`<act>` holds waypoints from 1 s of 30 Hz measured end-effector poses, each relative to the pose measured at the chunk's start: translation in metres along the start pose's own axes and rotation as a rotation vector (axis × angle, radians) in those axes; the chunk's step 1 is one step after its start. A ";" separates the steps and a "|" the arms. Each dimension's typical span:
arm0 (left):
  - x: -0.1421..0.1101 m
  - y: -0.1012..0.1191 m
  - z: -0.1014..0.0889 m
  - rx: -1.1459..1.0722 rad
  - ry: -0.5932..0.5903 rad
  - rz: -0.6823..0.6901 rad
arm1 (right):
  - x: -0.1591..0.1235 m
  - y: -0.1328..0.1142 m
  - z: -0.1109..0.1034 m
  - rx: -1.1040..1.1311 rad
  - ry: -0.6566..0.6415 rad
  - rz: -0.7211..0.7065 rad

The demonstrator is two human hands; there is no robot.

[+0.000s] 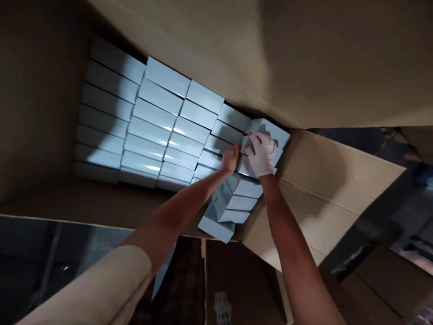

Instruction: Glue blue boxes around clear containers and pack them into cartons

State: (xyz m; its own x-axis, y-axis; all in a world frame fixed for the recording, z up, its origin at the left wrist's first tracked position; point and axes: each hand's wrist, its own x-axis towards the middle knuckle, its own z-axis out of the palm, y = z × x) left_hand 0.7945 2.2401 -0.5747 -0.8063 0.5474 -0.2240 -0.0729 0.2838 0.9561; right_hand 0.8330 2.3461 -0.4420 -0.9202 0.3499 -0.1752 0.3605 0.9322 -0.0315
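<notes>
Inside a large cardboard carton (pixel 318 176), my right hand (pixel 263 153), in a white glove, lies over a small white box (pixel 246 166) near the carton's right end. Its fingers are bent around the box. My left hand (pixel 232 158), with bare fingers curled in, presses against the left side of the same box; its fingertips are partly hidden. A larger-looking white box (pixel 270 131) lies just beyond the glove. Below my hands, several white boxes (pixel 241 203) stand in a stack with small dark marks on their faces, and one box (pixel 216 225) sits askew at the near edge.
Tight rows of white boxes (pixel 152 117) fill the left and middle of the carton. The far carton wall (pixel 216 49) rises behind them. An open flap (pixel 338 171) spreads to the right. Another brown carton (pixel 240 271) with a label stands below, beside dark plaid cloth (pixel 184 271).
</notes>
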 end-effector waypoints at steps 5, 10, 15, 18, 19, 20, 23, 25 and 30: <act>-0.027 -0.004 -0.023 0.048 0.125 -0.077 | -0.026 0.021 0.018 0.016 0.104 0.164; -0.071 -0.044 -0.046 0.109 0.032 -0.278 | -0.117 -0.008 0.042 0.123 0.207 0.287; -0.102 -0.057 -0.033 0.089 -0.113 -0.243 | -0.151 -0.011 0.056 0.056 -0.028 0.075; -0.101 -0.060 -0.025 0.105 -0.177 -0.224 | -0.137 -0.010 0.044 0.021 -0.142 -0.011; -0.097 -0.061 -0.024 0.115 -0.198 -0.217 | -0.131 -0.012 0.039 0.009 -0.180 -0.047; -0.093 -0.062 -0.023 0.128 -0.212 -0.212 | -0.125 -0.014 0.035 -0.005 -0.216 -0.084; -0.085 -0.064 -0.021 0.186 -0.189 -0.211 | -0.108 -0.020 0.029 -0.031 -0.249 -0.104; -0.087 -0.063 -0.020 0.229 -0.136 -0.225 | -0.099 -0.021 0.030 -0.009 -0.201 -0.055; -0.109 -0.055 -0.026 0.309 -0.144 -0.227 | -0.095 -0.010 0.031 0.069 -0.243 -0.029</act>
State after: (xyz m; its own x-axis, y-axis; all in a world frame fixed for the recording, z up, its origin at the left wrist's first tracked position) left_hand 0.8709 2.1443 -0.5982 -0.6983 0.5421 -0.4675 -0.0416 0.6212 0.7825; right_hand 0.9212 2.3003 -0.4552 -0.8698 0.2827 -0.4043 0.3514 0.9303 -0.1055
